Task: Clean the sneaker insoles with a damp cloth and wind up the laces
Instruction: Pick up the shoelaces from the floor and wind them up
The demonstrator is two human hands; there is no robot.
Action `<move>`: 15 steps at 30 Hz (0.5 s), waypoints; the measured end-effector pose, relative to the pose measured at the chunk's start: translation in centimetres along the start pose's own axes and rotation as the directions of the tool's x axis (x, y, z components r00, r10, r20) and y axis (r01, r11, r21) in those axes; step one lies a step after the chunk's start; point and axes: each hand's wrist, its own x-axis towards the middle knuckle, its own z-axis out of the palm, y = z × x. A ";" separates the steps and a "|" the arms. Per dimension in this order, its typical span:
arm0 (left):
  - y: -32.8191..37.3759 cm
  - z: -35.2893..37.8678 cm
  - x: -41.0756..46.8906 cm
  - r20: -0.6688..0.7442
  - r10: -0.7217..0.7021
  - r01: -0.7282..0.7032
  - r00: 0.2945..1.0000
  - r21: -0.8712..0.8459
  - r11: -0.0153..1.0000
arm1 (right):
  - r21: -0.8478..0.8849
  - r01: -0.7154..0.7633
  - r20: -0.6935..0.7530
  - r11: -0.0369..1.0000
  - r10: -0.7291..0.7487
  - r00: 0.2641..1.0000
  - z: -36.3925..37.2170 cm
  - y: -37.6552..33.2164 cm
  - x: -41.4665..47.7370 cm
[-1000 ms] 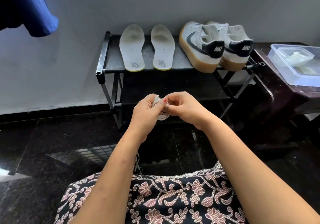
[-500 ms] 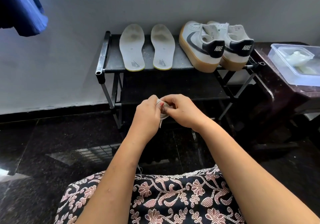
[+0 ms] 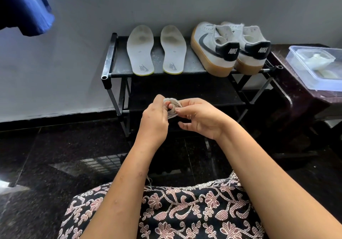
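Winding the lace is the step in hand, by my read. Two insoles (image 3: 140,50) lie flat and side by side on the shoe rack (image 3: 109,53), heels nearest the camera, likely parked there to air. The toe ends look grey and I can't tell if they've been wiped. The left grip (image 3: 153,120) is raised over the floor, back of hand to the camera, fingers curled. The lace coil (image 3: 173,102) is looped round its fingertips, so this hand serves as the spool. A loose tail (image 3: 149,180) shows low beside the left forearm, so there's probably some lace left to wind. The right grip (image 3: 199,118) has its palm turned left, with thumb and forefinger pinching the coil's right edge to hold the turns. Its other fingers are loosely curled below and hold nothing. The sneakers (image 3: 212,48) sit at the rack's right end, heels out, tongues open. A clear tub (image 3: 299,53) on the bench (image 3: 296,100) holds a pale cloth (image 3: 322,61), well apart from both hands and idle.
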 end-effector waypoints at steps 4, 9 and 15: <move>0.1 0.0 -0.1 0.014 0.005 -0.006 1.000 0.024 1.000 | -0.006 0.013 -0.044 1.000 -0.013 0.999 0.3 -0.1 0.1; 0.2 -0.2 -0.3 0.055 -0.001 -0.001 0.998 0.036 0.999 | -0.086 0.022 -0.068 0.996 -0.027 0.997 1.0 0.5 0.4; 0.5 -0.5 -0.4 0.126 -0.044 0.048 0.991 -0.027 0.998 | -0.242 0.040 -0.114 0.970 -0.069 0.991 1.1 0.6 0.1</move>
